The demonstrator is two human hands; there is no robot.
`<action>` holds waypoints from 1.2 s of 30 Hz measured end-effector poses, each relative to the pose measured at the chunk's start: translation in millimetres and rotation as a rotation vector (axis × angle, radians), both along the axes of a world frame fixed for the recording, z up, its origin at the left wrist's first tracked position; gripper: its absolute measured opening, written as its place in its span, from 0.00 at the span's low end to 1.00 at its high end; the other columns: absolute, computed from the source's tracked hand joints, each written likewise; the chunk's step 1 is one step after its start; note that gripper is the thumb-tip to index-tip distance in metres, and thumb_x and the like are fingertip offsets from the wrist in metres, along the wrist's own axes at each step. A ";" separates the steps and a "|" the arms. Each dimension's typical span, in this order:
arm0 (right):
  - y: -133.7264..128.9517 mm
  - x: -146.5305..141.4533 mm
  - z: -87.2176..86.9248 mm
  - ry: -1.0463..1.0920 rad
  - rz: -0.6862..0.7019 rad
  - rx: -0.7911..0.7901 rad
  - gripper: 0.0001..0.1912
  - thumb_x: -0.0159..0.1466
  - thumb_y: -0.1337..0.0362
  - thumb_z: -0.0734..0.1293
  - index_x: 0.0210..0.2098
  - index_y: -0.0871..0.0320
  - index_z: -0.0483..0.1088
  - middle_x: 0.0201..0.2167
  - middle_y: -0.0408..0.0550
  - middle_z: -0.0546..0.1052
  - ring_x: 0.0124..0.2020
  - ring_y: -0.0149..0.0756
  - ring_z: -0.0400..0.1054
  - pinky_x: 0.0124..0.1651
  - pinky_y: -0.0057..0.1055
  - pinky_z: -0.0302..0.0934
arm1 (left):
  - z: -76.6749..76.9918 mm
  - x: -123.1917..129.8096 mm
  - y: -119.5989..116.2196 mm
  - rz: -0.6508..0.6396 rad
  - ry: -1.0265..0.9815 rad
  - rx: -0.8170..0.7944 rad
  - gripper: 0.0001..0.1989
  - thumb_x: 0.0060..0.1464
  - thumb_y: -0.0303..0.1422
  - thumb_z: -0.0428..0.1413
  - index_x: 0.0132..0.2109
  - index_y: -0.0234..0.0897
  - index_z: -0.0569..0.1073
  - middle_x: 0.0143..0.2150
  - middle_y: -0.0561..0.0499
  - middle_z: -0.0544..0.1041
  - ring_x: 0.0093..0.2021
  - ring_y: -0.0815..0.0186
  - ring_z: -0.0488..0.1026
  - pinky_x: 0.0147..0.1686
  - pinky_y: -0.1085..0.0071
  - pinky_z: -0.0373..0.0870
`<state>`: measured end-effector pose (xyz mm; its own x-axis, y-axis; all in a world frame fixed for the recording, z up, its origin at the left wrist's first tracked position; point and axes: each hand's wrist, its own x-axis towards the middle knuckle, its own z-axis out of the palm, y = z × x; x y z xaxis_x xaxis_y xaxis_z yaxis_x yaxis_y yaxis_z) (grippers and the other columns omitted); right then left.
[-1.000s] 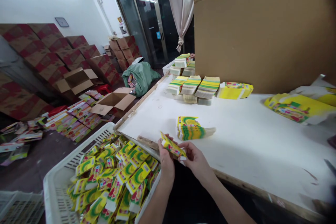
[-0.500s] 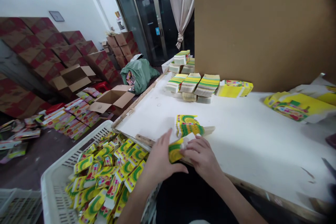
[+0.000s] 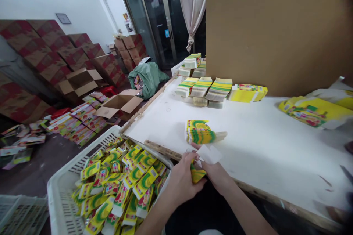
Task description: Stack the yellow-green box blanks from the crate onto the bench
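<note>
Between my hands, at the table's front edge, is a small yellow and green carton (image 3: 196, 174) with white flaps (image 3: 211, 155) standing out from its top. My left hand (image 3: 184, 177) is closed around the carton's left side, thumb beneath and fingers at the flaps. From the right, my right hand (image 3: 218, 177) grips the carton by its flap end; its fingers are partly hidden. Just beyond lies a fanned pile of flat cartons (image 3: 200, 132) in the same print. To my left, a white plastic basket (image 3: 52, 191) holds many folded yellow cartons (image 3: 140, 169).
Stacks of flat cartons (image 3: 219, 89) stand at the back of the white table (image 3: 256, 143), against a tall cardboard sheet (image 3: 275, 29). A yellow printed bag (image 3: 309, 112) lies at the right. Open boxes (image 3: 120, 104) and a green sack (image 3: 150, 79) are on the floor.
My left hand, apart from the carton's side before, has moved right and closed on it. The carton has shifted right and tilted, and its white flaps now spread out. My right hand has turned around it.
</note>
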<state>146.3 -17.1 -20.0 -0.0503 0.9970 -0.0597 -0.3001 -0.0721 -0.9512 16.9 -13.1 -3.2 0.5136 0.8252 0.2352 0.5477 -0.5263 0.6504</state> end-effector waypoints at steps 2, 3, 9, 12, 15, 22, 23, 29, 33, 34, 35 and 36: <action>-1.6 -0.4 0.6 -0.074 -0.001 0.035 0.28 0.58 0.63 0.61 0.57 0.53 0.55 0.53 0.50 0.67 0.53 0.44 0.61 0.56 0.45 0.54 | -2.5 -2.8 2.5 0.001 -0.006 -0.044 0.25 0.42 0.29 0.55 0.48 0.41 0.56 0.42 0.49 0.68 0.42 0.61 0.69 0.41 0.65 0.66; -2.7 -0.4 0.2 -0.138 0.013 0.085 0.30 0.57 0.64 0.61 0.59 0.53 0.52 0.55 0.50 0.65 0.55 0.44 0.59 0.57 0.45 0.52 | -4.4 -3.9 4.0 0.003 -0.010 -0.076 0.25 0.41 0.28 0.55 0.48 0.41 0.56 0.40 0.50 0.68 0.39 0.61 0.70 0.39 0.66 0.66; -4.5 4.4 -6.8 -0.634 0.159 0.469 0.33 0.53 0.77 0.57 0.56 0.49 0.57 0.60 0.43 0.57 0.60 0.39 0.50 0.61 0.40 0.46 | -14.5 -5.4 11.2 0.034 -0.073 -0.048 0.32 0.39 0.26 0.54 0.52 0.36 0.49 0.48 0.42 0.62 0.44 0.61 0.67 0.41 0.66 0.66; -1.3 8.7 -13.6 -0.687 0.021 0.421 0.30 0.53 0.77 0.56 0.53 0.50 0.64 0.56 0.46 0.63 0.58 0.40 0.55 0.58 0.40 0.51 | -12.0 -8.3 12.3 0.131 -0.049 -0.010 0.30 0.38 0.25 0.54 0.50 0.36 0.54 0.47 0.43 0.62 0.47 0.60 0.65 0.45 0.63 0.64; -0.6 12.6 -18.8 -0.673 0.012 0.398 0.30 0.56 0.74 0.58 0.58 0.53 0.55 0.60 0.50 0.57 0.61 0.40 0.48 0.58 0.41 0.51 | -8.2 -15.0 13.4 0.195 0.053 0.011 0.24 0.38 0.27 0.56 0.46 0.38 0.61 0.43 0.47 0.66 0.46 0.58 0.65 0.46 0.60 0.62; 1.4 23.1 -4.6 -0.814 0.244 0.477 0.22 0.56 0.76 0.57 0.48 0.55 0.68 0.61 0.53 0.53 0.61 0.41 0.48 0.57 0.38 0.52 | -3.8 -26.7 15.4 0.189 0.102 0.000 0.25 0.38 0.36 0.59 0.46 0.40 0.64 0.41 0.49 0.71 0.42 0.59 0.69 0.42 0.63 0.65; 2.5 25.1 -0.4 -0.819 0.268 0.484 0.21 0.56 0.77 0.58 0.45 0.55 0.70 0.61 0.53 0.55 0.60 0.41 0.50 0.56 0.37 0.53 | -3.0 -26.9 15.2 0.181 0.113 0.002 0.25 0.39 0.37 0.59 0.46 0.40 0.65 0.41 0.49 0.72 0.41 0.59 0.69 0.42 0.64 0.66; 3.7 23.6 8.3 -0.828 0.224 0.505 0.20 0.53 0.78 0.58 0.40 0.55 0.71 0.55 0.53 0.63 0.57 0.41 0.56 0.53 0.36 0.57 | -3.0 -25.3 12.0 0.173 0.117 0.089 0.26 0.38 0.33 0.58 0.48 0.40 0.64 0.43 0.48 0.72 0.44 0.59 0.69 0.44 0.64 0.66; 1.2 18.4 3.1 -0.813 0.248 0.534 0.27 0.51 0.80 0.58 0.47 0.55 0.66 0.59 0.53 0.56 0.60 0.41 0.49 0.56 0.38 0.53 | -0.5 -28.9 13.0 0.179 0.111 0.094 0.27 0.37 0.33 0.59 0.48 0.40 0.65 0.43 0.48 0.73 0.43 0.60 0.70 0.43 0.65 0.67; 1.1 18.5 3.5 -0.815 0.256 0.536 0.27 0.51 0.80 0.57 0.47 0.55 0.66 0.60 0.53 0.56 0.61 0.40 0.49 0.56 0.38 0.53 | 1.0 -30.3 13.6 0.173 0.106 0.092 0.26 0.37 0.34 0.59 0.48 0.40 0.65 0.43 0.48 0.73 0.42 0.60 0.70 0.43 0.65 0.67; 1.2 19.2 4.8 -0.820 0.263 0.537 0.26 0.52 0.80 0.56 0.46 0.55 0.67 0.59 0.52 0.56 0.61 0.40 0.49 0.56 0.38 0.53 | 2.7 -31.7 14.4 0.166 0.102 0.088 0.26 0.38 0.35 0.59 0.48 0.40 0.66 0.42 0.48 0.73 0.42 0.60 0.71 0.43 0.65 0.67; 1.6 20.6 6.9 -0.826 0.270 0.536 0.25 0.52 0.80 0.55 0.45 0.55 0.68 0.59 0.52 0.58 0.60 0.39 0.49 0.56 0.37 0.54 | 4.2 -33.0 15.0 0.161 0.100 0.081 0.26 0.38 0.37 0.59 0.48 0.40 0.66 0.42 0.48 0.74 0.42 0.60 0.71 0.43 0.65 0.67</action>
